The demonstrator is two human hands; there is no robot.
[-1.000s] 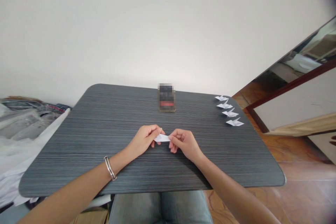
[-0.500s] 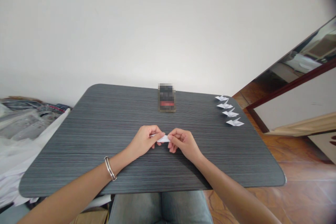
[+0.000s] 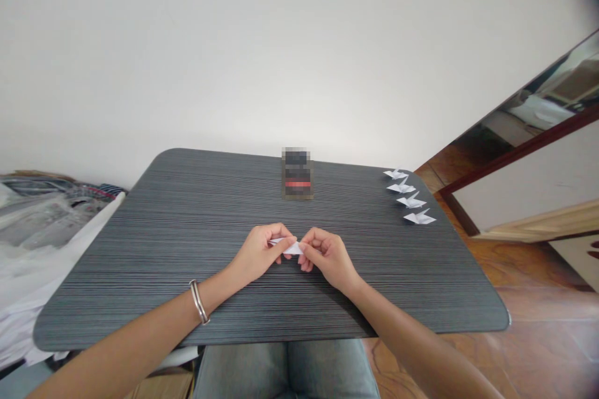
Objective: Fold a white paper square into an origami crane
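A small folded piece of white paper (image 3: 293, 249) is held between my two hands, over the near middle of the dark table. My left hand (image 3: 266, 249) pinches its left part between thumb and fingers, and a silver bangle is on that wrist. On the other end, my right hand (image 3: 329, 255) grips the paper with thumb and forefinger, the other fingers curled. My fingers hide much of the folds. Several white origami cranes (image 3: 420, 217) stand in a row at the table's right side, apart from my hands.
The dark, wood-grained table (image 3: 187, 199) meets a white wall. At its back middle is a blurred dark item with a red band (image 3: 298, 174). Plastic-wrapped goods and white cloth (image 3: 42, 243) lie left of the table. Tiled brown floor (image 3: 538, 299) shows on the right.
My left hand has shifted very slightly to the right along the paper, and more of the paper's pointed left end shows. My right hand stays nearly in place.
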